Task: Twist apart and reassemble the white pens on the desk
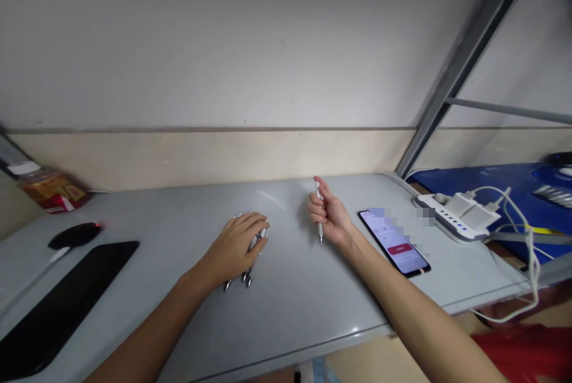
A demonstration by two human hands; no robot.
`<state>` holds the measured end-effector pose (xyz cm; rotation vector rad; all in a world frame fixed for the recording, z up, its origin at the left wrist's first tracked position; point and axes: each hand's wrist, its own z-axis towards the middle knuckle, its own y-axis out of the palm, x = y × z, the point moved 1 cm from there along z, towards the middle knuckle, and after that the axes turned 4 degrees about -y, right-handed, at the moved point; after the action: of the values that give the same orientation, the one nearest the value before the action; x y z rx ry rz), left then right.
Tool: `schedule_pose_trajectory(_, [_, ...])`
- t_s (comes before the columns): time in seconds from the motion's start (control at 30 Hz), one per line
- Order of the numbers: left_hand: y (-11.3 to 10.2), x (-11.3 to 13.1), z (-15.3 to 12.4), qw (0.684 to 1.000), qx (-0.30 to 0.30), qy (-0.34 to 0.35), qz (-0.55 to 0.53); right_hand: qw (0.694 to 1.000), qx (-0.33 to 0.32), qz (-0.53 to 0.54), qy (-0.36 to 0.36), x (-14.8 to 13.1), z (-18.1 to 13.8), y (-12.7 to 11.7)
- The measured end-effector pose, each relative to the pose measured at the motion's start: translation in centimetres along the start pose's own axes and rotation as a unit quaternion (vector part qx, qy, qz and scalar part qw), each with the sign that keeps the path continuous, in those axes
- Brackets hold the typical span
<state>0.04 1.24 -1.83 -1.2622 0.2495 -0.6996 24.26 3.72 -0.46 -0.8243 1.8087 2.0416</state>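
Note:
In the head view, my right hand is closed around a silver-white click pen. The pen stands nearly upright above the desk, tip pointing down, with my thumb at its top end. My left hand rests over a small bunch of similar pens on the desk, its fingers curled around them. Their metal tips stick out below the palm toward me, while most of their barrels are hidden under the hand.
On the grey desk, a lit phone lies right of my right arm, with a white power strip beyond. A dark phone-like slab, a black device with a cable and a bottle are at left. A wall rises behind.

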Motion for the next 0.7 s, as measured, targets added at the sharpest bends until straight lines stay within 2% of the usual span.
schedule_pose_trajectory(0.33, [-0.18, -0.41, -0.17, 1.000, 0.001, -0.023, 0.021, 1.000, -0.007, -0.011, 0.015, -0.01, -0.02, -0.07])
schedule_pose_trajectory(0.6, [-0.14, -0.50, -0.14, 0.999, -0.003, -0.023, 0.030, 0.999, 0.025, -0.043, 0.018, 0.06, 0.04, 0.13])
schedule_pose_trajectory(0.7, [-0.05, -0.56, -0.13, 0.999, 0.002, -0.019, 0.028, 0.997, 0.013, -0.064, 0.032, -0.01, 0.03, 0.16])
